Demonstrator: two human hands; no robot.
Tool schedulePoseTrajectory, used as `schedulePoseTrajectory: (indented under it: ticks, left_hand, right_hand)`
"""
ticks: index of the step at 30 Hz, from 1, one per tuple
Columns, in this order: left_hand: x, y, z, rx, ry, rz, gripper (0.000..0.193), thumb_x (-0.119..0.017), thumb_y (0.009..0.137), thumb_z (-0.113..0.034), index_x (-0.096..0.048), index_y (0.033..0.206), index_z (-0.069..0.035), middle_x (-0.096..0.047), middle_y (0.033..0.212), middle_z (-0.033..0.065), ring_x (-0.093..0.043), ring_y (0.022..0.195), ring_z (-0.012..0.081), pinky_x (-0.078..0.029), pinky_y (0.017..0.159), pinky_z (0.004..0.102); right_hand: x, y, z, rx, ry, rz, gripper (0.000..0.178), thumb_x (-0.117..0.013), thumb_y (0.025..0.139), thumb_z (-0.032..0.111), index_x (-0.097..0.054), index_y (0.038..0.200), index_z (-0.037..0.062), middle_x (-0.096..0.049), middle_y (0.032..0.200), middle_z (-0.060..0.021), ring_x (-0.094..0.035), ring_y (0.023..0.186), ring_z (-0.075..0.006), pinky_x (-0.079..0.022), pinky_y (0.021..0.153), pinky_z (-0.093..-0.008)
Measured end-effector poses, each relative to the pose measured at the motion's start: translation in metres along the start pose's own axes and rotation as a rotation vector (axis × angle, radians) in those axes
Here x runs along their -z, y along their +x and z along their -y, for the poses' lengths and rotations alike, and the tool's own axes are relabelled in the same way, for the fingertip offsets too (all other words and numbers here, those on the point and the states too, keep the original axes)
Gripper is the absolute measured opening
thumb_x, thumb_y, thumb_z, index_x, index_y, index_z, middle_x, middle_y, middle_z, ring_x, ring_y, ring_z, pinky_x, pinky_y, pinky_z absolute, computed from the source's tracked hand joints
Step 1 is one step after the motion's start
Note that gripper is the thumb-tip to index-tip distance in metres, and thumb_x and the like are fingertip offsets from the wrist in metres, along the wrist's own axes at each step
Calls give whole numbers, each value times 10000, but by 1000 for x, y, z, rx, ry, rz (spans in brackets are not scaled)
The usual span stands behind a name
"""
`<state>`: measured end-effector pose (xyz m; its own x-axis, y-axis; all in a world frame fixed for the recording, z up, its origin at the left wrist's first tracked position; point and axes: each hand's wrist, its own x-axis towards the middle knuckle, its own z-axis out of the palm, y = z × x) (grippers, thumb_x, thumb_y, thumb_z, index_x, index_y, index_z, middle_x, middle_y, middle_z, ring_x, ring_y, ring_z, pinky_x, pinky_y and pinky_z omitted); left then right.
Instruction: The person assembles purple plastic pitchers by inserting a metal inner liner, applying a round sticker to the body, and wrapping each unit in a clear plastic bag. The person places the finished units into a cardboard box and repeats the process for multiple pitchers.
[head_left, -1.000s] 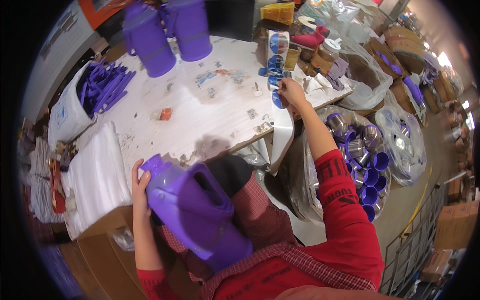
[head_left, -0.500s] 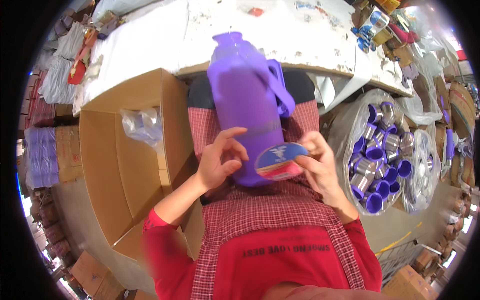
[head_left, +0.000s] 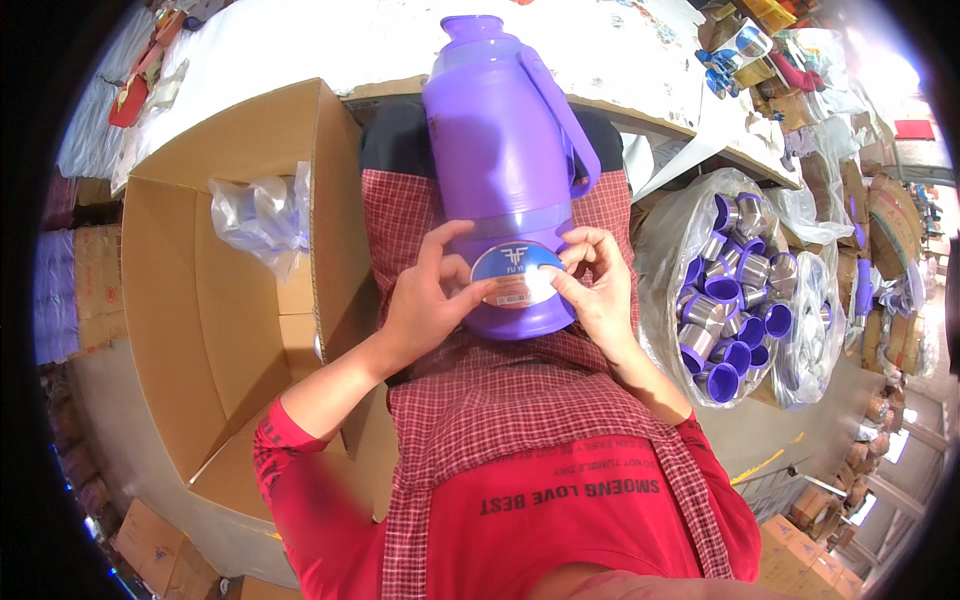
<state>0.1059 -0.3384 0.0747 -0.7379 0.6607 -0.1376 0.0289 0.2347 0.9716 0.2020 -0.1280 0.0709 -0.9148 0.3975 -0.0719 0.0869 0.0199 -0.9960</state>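
Both hands meet on a round blue sticker [head_left: 516, 274] pressed to the lower body of a purple flask [head_left: 505, 170] lying on the person's checked apron [head_left: 530, 400]. The left hand [head_left: 425, 300] is spread, thumb and fingers on the sticker's left edge and the flask wall, not closed around anything. The right hand [head_left: 598, 285] has its fingertips pinched lightly together on the sticker's right edge. Just left of the left hand, an open cardboard box [head_left: 215, 330] holds a crumpled clear plastic bag [head_left: 262, 212]. Right of the right hand, a clear sack of purple-rimmed metal cups [head_left: 725, 300] stands near. Beyond the flask's top lies a white worktable [head_left: 330, 45], with small packages [head_left: 745, 45] at its far right.
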Motion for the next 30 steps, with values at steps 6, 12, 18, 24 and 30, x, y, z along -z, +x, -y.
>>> schedulePoseTrajectory:
  ticks: [6,12,18,24,30]
  left_hand:
    - [-1,-3,5,-27,75,-56,622,-719,858,-228,-369,1341,-52,-676,735,79,-684,677,211,-507,635,294]
    - [0,-3,7,-26,131,-71,613,-721,856,-256,-383,1325,-55,-671,721,76,-690,672,241,-521,625,316]
    - [-1,-1,13,-49,167,-103,596,-725,847,-275,-415,1302,-48,-665,707,75,-688,674,275,-523,638,349]
    - [-6,3,29,-99,190,-134,603,-758,833,-216,-401,1279,-24,-629,662,62,-612,597,149,-469,607,266]
    - [32,14,15,86,398,-181,541,-774,808,-188,-465,1215,-11,-583,636,55,-572,604,128,-457,619,261]
  right_hand:
    - [-3,1,4,-13,-15,-4,400,-777,783,36,-546,1109,27,-607,779,18,-496,723,-54,-410,720,-207]
    - [-6,1,2,-18,-66,-4,389,-777,779,32,-551,1095,23,-600,764,22,-487,719,-51,-404,710,-203]
    - [-8,-2,4,0,-157,-26,371,-768,780,33,-563,1088,27,-605,768,20,-490,709,-50,-416,693,-205]
    - [-4,-2,-3,90,-369,-14,455,-811,734,99,-564,1111,43,-581,756,12,-505,691,-71,-444,644,-234]
    - [26,14,5,33,-354,-148,538,-826,738,144,-554,1188,34,-553,861,-18,-529,766,-114,-467,702,-248]
